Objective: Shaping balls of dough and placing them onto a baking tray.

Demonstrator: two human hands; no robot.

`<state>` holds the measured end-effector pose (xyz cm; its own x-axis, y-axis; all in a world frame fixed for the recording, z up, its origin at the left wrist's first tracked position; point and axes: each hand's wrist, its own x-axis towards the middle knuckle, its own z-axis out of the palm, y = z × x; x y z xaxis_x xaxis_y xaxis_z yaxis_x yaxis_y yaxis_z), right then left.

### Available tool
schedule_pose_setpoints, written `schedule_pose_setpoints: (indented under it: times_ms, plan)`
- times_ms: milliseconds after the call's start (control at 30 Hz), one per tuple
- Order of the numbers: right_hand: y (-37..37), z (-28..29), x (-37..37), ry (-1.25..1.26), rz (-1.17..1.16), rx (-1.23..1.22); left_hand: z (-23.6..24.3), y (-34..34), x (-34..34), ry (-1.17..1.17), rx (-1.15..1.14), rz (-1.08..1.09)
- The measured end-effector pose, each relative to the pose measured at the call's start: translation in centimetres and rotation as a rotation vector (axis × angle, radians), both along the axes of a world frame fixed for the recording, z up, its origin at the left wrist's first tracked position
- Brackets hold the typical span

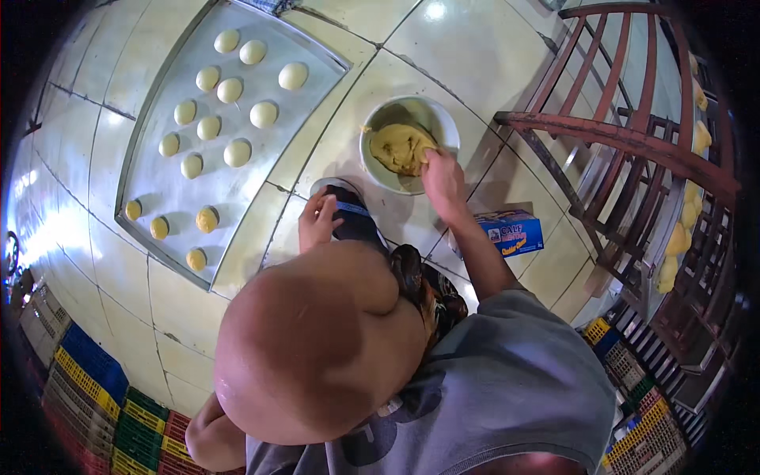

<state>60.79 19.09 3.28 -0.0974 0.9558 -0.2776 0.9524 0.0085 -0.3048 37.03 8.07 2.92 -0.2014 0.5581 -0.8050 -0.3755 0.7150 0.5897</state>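
My right hand (443, 184) reaches into a round white bowl (383, 179), its fingers pinched on a soft yellow paste (400, 146) near the right rim. The paste fills the bottom of the bowl in a lumpy mass. Beside my raised knee, above a dark shoe, my left hand (318, 222) hovers with loosely bent fingers slightly apart; nothing shows in it. To the left lies a large metal tray (273, 55) bearing several pale round dough balls (229, 89) in rows. Several smaller yellow balls (207, 219) sit at its near end.
A blue printed carton (511, 232) stands on the tiled floor by my right forearm. On the right rises a reddish-brown slatted rack (617, 133), with yellow dough pieces (678, 237) behind it. Stacked coloured plastic crates (95, 368) line the lower left, others the lower right (645, 427).
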Motion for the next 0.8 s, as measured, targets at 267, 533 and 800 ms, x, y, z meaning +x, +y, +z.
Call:
schedule_pose_setpoints:
  times_ms: [267, 533, 800]
  plan:
    - [0.8, 1.0, 1.1, 0.069, 0.124, 0.013, 0.1, -4.7, -4.6, 0.027, -0.032, 0.202]
    - [1.3, -0.3, 2.0, -0.004, 0.147, -0.085, -0.7, -5.5, -6.8, 0.023, -0.097, 0.301]
    - [3.4, 1.3, 1.7, -0.021, 0.080, -0.083, 8.7, -10.4, -9.9, 0.154, 0.073, 0.445]
